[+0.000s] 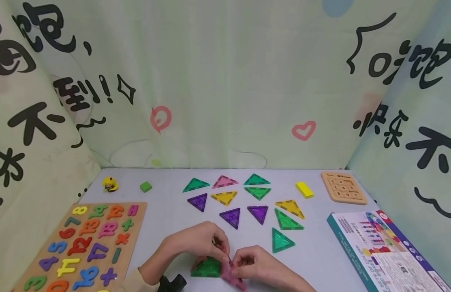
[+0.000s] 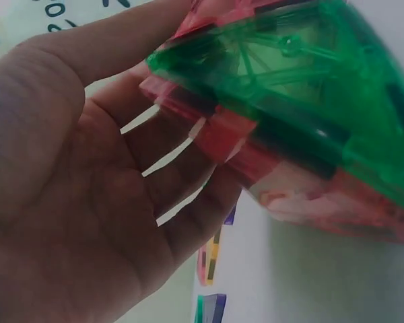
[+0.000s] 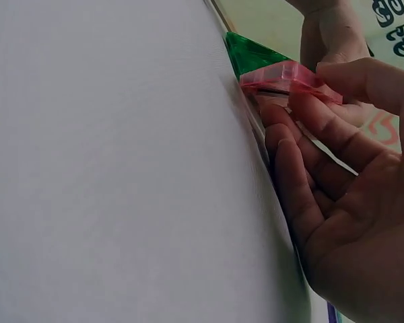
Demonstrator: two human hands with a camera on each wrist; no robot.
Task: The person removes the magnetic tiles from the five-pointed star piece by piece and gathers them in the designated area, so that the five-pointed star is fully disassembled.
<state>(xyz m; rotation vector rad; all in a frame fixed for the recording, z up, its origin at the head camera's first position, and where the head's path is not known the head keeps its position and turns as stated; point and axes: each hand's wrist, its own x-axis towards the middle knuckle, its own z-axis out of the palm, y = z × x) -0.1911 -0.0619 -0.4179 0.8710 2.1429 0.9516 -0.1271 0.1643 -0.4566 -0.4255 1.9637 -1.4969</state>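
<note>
Near the front of the table both hands hold a small assembly of translucent magnetic tiles. Its green triangular tile [image 1: 206,268] faces up, and a pink tile [image 1: 230,275] joins it on the right. My left hand [image 1: 201,239] reaches over from behind and pinches the assembly's corner; in the left wrist view its thumb and fingers lie either side of the green tile [image 2: 283,81] and pink tiles [image 2: 222,134]. With thumb and forefinger, my right hand [image 1: 259,263] pinches the pink tile [image 3: 276,75] in the right wrist view. The assembly's underside is mostly hidden.
Loose triangular tiles, such as a purple one [image 1: 231,217] and a green one [image 1: 282,241], lie beyond the hands. A number board [image 1: 114,211] stands left, a printed box [image 1: 389,251] right. Farther back are a yellow block [image 1: 304,190], wooden board [image 1: 343,187], green cube [image 1: 146,186] and toy duck [image 1: 110,184].
</note>
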